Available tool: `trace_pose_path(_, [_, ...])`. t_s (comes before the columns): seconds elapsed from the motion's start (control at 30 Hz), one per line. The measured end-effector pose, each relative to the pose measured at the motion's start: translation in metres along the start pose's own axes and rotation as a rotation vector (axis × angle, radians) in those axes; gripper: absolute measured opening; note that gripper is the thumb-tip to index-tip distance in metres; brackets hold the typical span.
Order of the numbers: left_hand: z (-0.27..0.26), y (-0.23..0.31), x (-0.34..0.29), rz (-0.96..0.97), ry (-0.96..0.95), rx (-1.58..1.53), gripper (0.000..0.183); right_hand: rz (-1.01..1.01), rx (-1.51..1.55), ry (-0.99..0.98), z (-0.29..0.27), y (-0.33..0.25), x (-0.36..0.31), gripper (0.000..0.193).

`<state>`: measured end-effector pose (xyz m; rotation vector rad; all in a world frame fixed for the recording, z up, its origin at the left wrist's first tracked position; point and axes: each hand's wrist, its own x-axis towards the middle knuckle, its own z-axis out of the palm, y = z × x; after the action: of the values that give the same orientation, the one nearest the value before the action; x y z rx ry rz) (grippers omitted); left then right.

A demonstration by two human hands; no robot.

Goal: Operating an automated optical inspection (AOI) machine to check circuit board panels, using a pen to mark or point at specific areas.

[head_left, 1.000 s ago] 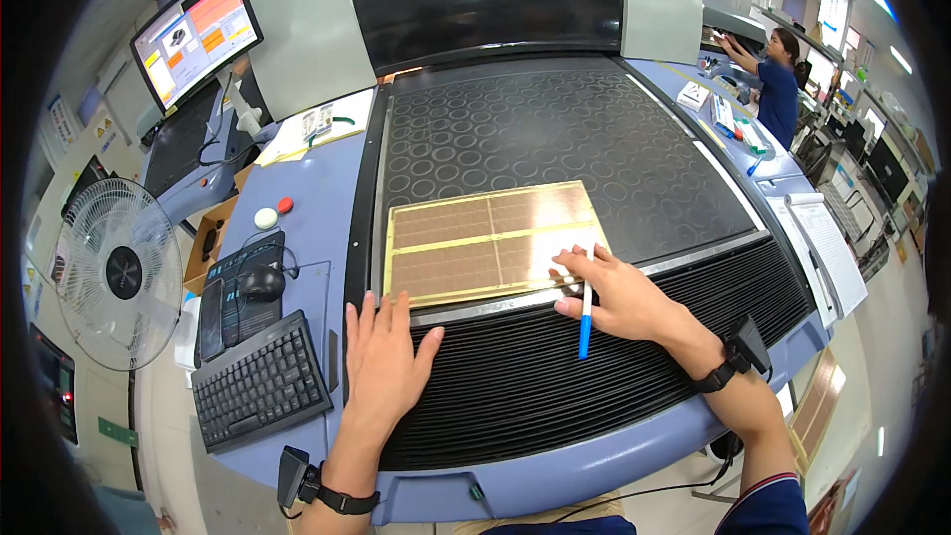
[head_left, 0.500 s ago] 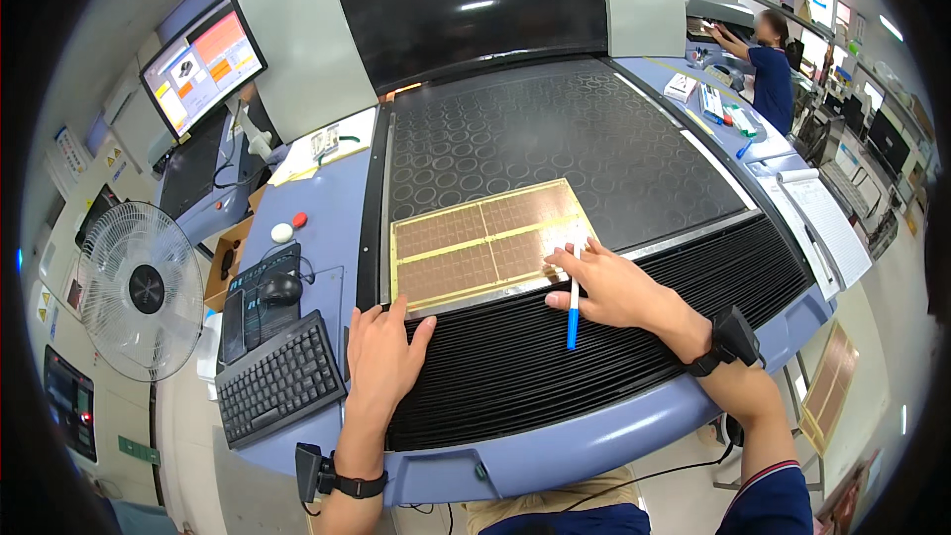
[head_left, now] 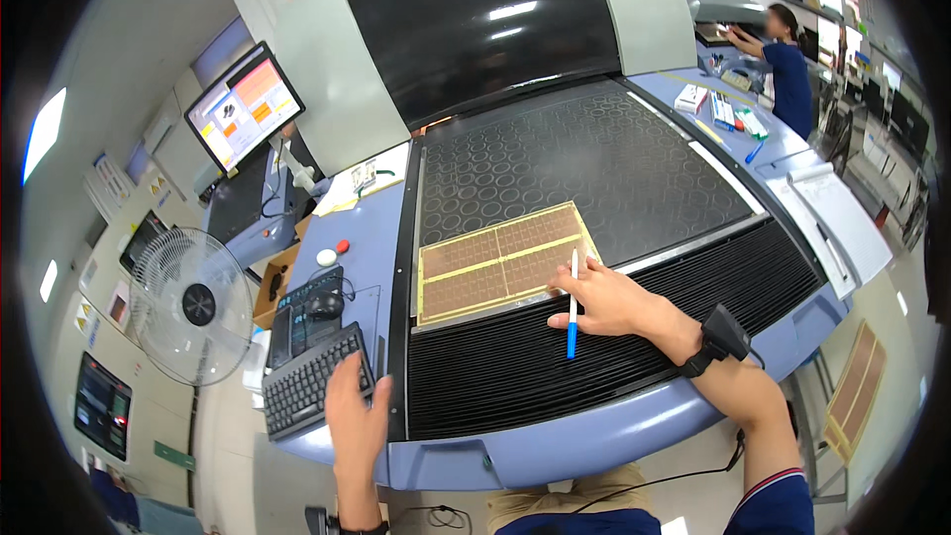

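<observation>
A brown circuit board panel [head_left: 466, 287] with yellow borders lies on the machine's dark bed [head_left: 634, 168], along its near edge. My right hand [head_left: 604, 297] is at the panel's right near corner, its fingertips by the panel's edge. It grips a white marker pen with a blue end [head_left: 573, 327], held upright between the fingers. Off to the left, my left hand [head_left: 355, 416] holds nothing; its fingers are spread and slightly blurred, over the right end of the black keyboard [head_left: 297, 386].
Ribbed black bellows [head_left: 594, 357] span the machine's front. A mouse [head_left: 324, 305], a red button [head_left: 343, 247] and a white button sit on the left ledge. A fan [head_left: 198, 304] and monitor [head_left: 245, 109] stand left. A notebook [head_left: 837, 213] lies right; a co-worker [head_left: 790, 79] stands beyond.
My left hand has left the panel's left near corner and moved left and down to the keyboard. My right hand stays at the panel with the pen. The view has shifted slightly.
</observation>
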<state>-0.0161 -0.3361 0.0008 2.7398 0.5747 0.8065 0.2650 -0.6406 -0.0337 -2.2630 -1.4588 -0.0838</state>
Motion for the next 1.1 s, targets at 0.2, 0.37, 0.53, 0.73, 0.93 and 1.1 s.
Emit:
trace_pose_path(0.2, [-0.018, -0.095, -0.059, -0.314, 0.151, 0.309, 0.057, 0.016, 0.015, 0.029, 0.008, 0.01, -0.011, 0.063])
trace_pose_path(0.37, [-0.016, -0.112, -0.063, -0.287, 0.172, 0.409, 0.045, 0.016, 0.048, 0.037, 0.008, 0.004, -0.009, 0.063])
trace_pose_path(0.53, [-0.01, -0.077, -0.05, -0.191, 0.183, 0.178, 0.039, 0.067, 0.083, -0.028, 0.002, 0.002, -0.005, 0.062])
trace_pose_path(0.73, [0.012, 0.023, -0.048, 0.099, 0.084, -0.129, 0.029, 0.027, 0.077, 0.032, 0.004, 0.005, -0.005, 0.063])
trace_pose_path(0.93, [0.02, 0.074, -0.024, 0.295, 0.036, -0.298, 0.021, -0.001, 0.219, 0.186, 0.0, -0.005, 0.002, 0.052])
trace_pose_path(1.1, [0.025, 0.102, 0.008, 0.387, -0.006, -0.405, 0.021, -0.035, 0.487, 0.226, -0.031, -0.059, 0.019, 0.042])
